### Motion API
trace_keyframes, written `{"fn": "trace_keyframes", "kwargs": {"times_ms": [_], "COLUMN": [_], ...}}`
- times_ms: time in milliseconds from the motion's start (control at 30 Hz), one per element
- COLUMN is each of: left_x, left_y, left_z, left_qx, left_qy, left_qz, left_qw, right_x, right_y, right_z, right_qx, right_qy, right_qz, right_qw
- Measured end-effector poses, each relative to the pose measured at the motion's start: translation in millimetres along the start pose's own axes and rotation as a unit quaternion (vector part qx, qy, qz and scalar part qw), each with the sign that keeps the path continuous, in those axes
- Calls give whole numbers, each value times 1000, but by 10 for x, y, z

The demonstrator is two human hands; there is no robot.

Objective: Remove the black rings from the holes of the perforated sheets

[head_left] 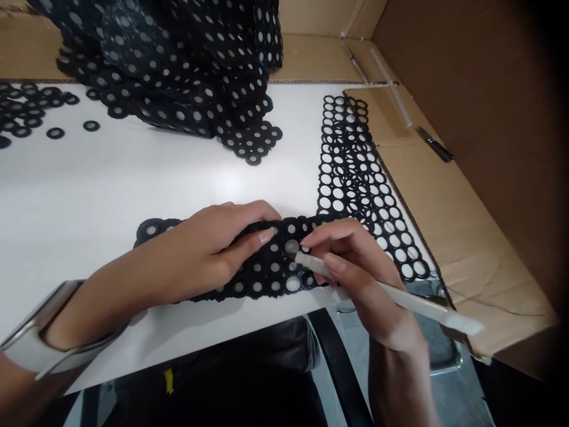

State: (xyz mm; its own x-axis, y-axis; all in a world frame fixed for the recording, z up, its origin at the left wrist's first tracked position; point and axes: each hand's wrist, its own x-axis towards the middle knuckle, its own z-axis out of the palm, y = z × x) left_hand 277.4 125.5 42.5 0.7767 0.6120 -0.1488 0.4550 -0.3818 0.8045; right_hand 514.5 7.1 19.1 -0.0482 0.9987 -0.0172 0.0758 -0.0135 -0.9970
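Note:
A black sheet of joined rubber-like rings lies along the near edge of the white table. My left hand rests over its middle, thumb on top and fingers curled past the far edge, gripping it. My right hand is closed around a slim white stick-like tool, whose blunt tip touches or hovers just over the sheet; I cannot tell which. Near that tip, one opening in the lower row shows plain white. The right fingers hide part of the sheet's right end.
A large pile of similar black sheets stands at the back. Loose black rings are scattered at far left. Open ring lattices lie at right, beside cardboard bearing a black-handled knife. Cardboard walls rise behind and to the right.

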Motion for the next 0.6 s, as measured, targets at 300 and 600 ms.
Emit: {"fn": "trace_keyframes", "kwargs": {"times_ms": [300, 600], "left_x": [4, 1], "left_y": [-9, -54], "left_z": [-26, -6], "left_qx": [4, 9], "left_qy": [-3, 0], "left_qz": [-8, -8], "left_qw": [1000, 1000], "right_x": [27, 11], "right_y": [-31, -19], "right_z": [-28, -49], "right_qx": [-31, -76], "right_qy": [-25, -37], "right_qz": [-29, -33], "right_qw": [999, 996]}}
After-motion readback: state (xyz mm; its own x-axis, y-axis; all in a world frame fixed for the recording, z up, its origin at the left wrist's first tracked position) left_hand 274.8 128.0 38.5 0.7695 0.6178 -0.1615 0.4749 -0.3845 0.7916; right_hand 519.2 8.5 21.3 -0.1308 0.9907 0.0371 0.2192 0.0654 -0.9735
